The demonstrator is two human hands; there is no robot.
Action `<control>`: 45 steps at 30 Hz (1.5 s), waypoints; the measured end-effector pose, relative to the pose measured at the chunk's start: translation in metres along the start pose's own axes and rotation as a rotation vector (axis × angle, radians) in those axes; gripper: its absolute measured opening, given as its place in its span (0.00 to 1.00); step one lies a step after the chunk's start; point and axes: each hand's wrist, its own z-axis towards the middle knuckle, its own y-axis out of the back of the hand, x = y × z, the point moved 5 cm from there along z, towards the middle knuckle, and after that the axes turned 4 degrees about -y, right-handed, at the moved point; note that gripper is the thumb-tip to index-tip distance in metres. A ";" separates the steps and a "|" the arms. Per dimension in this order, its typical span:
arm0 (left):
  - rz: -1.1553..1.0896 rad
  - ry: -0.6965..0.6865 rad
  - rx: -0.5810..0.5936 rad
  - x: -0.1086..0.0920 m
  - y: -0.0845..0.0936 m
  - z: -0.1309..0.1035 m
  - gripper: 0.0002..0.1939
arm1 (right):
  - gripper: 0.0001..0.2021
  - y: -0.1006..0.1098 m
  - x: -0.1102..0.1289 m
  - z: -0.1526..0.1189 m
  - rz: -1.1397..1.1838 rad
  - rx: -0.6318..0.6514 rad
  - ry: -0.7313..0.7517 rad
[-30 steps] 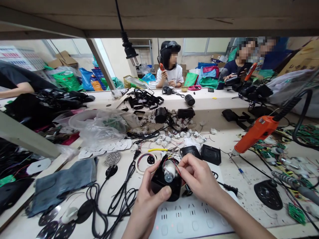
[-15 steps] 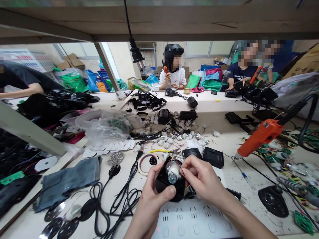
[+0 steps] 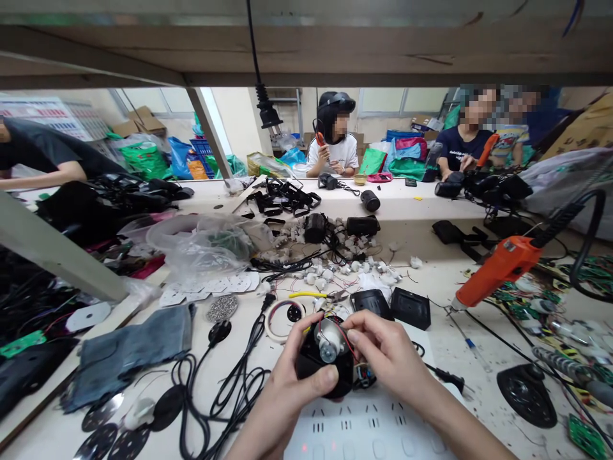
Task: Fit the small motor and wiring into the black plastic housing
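Observation:
A black plastic housing [image 3: 309, 363] sits in my left hand [image 3: 291, 391], the thumb over its near edge and the fingers round its far left side. Set in the housing is a small white motor-like part [image 3: 330, 344] with a clear round tip. My right hand [image 3: 389, 350] is closed beside it, thumb and forefinger pinched together at thin red and dark wires [image 3: 345, 338] that loop round the white part. Just what lies between these fingertips is partly hidden. Below them hangs a small bundle of electronics [image 3: 364, 377].
Underneath lies a white power strip [image 3: 349, 441]. Yellow-handled pliers [image 3: 309, 294], a tape roll [image 3: 271, 322] and black trays [image 3: 410, 306] lie beyond. An orange electric screwdriver [image 3: 500, 271] hangs at right. Black cables [image 3: 218, 396] coil at left. Several co-workers sit across the bench.
My right hand has shifted slightly down and right along the wires. The housing has tilted a little in my left hand. The bundle below shows more. The view has dipped slightly.

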 end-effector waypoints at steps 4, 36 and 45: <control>-0.040 0.036 0.049 0.000 -0.003 -0.003 0.41 | 0.09 -0.002 -0.003 0.001 0.044 -0.007 -0.005; -0.085 0.060 -0.025 0.003 -0.004 -0.007 0.41 | 0.13 -0.005 0.001 -0.003 -0.086 0.051 0.274; -0.035 -0.046 -0.139 -0.001 0.011 -0.004 0.36 | 0.16 0.013 -0.002 0.000 -0.137 0.004 0.229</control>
